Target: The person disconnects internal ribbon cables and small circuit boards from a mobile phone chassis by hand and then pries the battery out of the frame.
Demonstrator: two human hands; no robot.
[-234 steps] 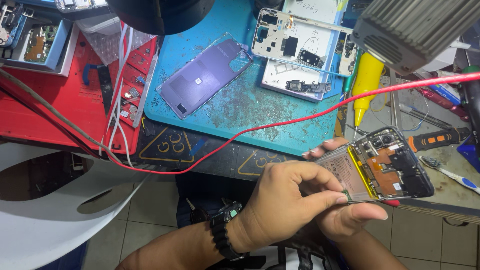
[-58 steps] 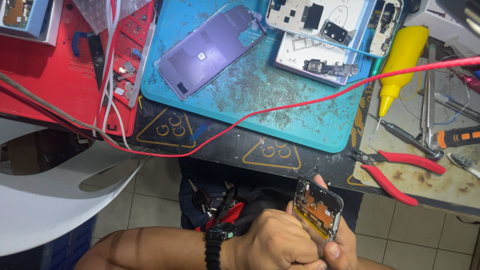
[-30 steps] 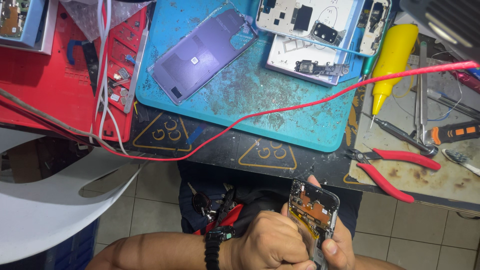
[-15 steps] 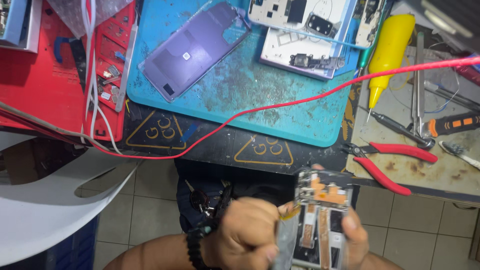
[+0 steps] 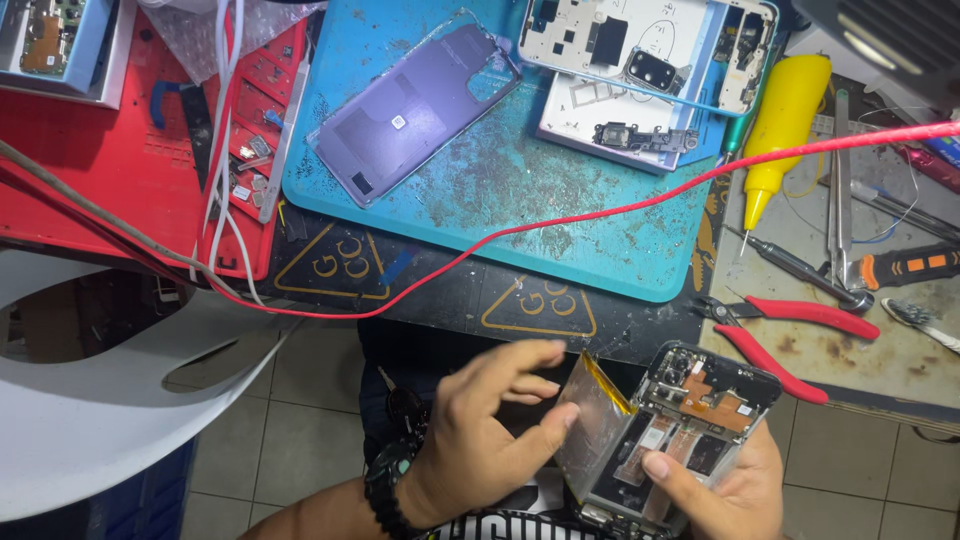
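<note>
Left hand (image 5: 480, 440), black wristwatch (image 5: 385, 490) on the wrist: grip half closed, thumb and fingertips pinched on the free edge of a silver battery pouch (image 5: 592, 425). The pouch is tilted up out of the opened phone (image 5: 690, 435), its far edge still at the phone body.

Right hand (image 5: 725, 490): grip clasped around the phone from below, thumb pressed on the exposed interior just right of the pouch. Phone is held in the air below the bench (image 5: 440, 290) edge, camera end pointing away from the person.

Just beyond the right grip, on the bench: red-handled pliers (image 5: 790, 330). Further out: yellow squeeze bottle (image 5: 785, 105) and orange-and-black tool (image 5: 905, 268). Ahead of the left grip: teal work mat (image 5: 520, 190) carrying a purple phone back cover (image 5: 415, 105) and white phone frames (image 5: 640, 70). A red wire (image 5: 560, 215) runs across the mat. Far left of both grips: red parts tray (image 5: 100, 170).
</note>
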